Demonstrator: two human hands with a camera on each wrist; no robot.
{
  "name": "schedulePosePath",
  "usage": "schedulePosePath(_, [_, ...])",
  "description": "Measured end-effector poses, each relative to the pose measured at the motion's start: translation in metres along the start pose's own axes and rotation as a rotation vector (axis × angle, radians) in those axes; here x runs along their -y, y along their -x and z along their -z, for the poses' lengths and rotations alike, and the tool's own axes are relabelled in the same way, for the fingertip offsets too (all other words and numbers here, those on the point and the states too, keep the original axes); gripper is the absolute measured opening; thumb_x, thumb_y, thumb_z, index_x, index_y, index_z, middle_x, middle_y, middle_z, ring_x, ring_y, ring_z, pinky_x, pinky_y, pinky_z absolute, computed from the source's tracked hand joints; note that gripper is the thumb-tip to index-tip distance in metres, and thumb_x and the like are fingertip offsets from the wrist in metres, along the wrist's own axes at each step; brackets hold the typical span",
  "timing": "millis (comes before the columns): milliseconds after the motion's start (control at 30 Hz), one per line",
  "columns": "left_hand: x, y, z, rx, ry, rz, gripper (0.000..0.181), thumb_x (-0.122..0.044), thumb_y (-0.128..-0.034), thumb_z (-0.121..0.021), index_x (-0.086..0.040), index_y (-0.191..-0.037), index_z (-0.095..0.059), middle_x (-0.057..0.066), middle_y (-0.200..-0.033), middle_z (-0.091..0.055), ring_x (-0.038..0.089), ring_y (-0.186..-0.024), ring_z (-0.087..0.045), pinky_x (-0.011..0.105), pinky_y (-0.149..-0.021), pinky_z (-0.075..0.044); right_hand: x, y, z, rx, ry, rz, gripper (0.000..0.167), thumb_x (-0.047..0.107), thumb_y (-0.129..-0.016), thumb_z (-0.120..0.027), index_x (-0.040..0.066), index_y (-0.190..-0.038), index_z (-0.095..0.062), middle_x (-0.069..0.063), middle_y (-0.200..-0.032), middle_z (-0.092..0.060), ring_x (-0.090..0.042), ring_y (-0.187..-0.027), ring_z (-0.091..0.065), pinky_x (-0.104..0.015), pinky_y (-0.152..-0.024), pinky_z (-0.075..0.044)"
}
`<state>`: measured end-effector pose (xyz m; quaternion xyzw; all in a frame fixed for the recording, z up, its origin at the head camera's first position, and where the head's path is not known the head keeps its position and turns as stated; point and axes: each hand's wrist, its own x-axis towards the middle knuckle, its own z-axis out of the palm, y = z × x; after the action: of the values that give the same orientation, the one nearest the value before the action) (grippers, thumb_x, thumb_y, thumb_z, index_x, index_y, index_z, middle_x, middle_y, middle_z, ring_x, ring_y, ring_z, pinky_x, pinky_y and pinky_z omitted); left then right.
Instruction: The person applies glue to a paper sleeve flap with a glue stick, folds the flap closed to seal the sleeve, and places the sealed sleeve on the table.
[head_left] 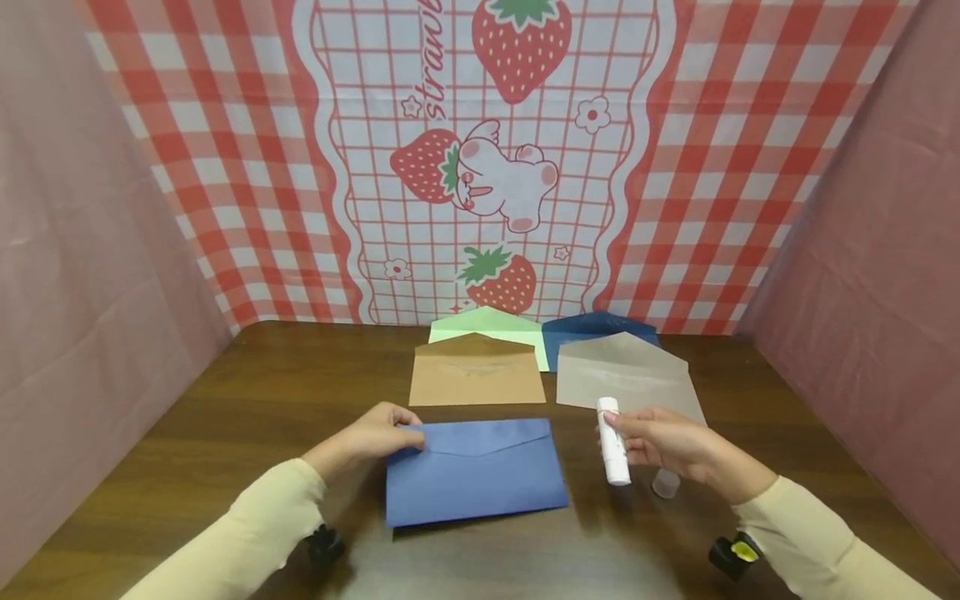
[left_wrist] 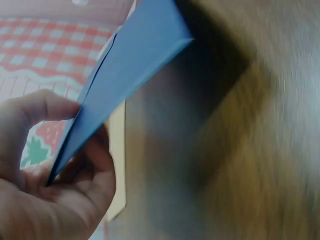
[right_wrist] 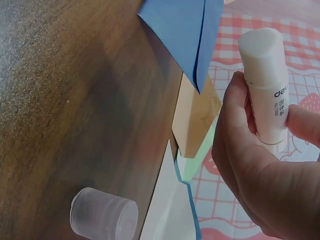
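Note:
My left hand (head_left: 378, 435) pinches the upper left corner of a blue envelope (head_left: 476, 483), thumb on the front and fingers behind. The envelope's flap lies folded down over its front. In the left wrist view the envelope (left_wrist: 125, 60) is tilted and lifted off the table. To the right, my right hand (head_left: 667, 442) grips a white glue stick (head_left: 613, 446) between thumb and fingers. Printed letters show on the glue stick (right_wrist: 267, 95) in the right wrist view. A translucent cap (head_left: 665, 483) lies on the table below the right hand.
Behind the hands lie a tan envelope (head_left: 477, 379), a grey envelope (head_left: 626, 371), a light green envelope (head_left: 487, 323) and a dark blue envelope (head_left: 600, 325), flaps raised. The wooden table (head_left: 285, 367) meets a strawberry-patterned cloth (head_left: 480, 275) at its back edge.

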<state>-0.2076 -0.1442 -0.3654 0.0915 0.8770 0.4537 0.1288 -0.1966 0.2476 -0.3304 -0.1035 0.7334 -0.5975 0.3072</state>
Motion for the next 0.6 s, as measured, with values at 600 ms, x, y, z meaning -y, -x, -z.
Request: schedulePosePath(600, [0.052,0.040,0.149,-0.240,0.031,0.306,0.053,-0.029,-0.0880,-0.056,0.007,-0.127,-0.055,0.028,-0.139,-0.042,0.019,-0.101,-0.051,0.022,-0.073,-0.047,0.013,0.003,0.005,0.036,-0.021,0.044,0.030,0.029,-0.101,-0.048,0.004,-0.107,-0.064,0.004,-0.096,-0.072,-0.009,-0.090,-0.068,-0.027,-0.083,-0.057])
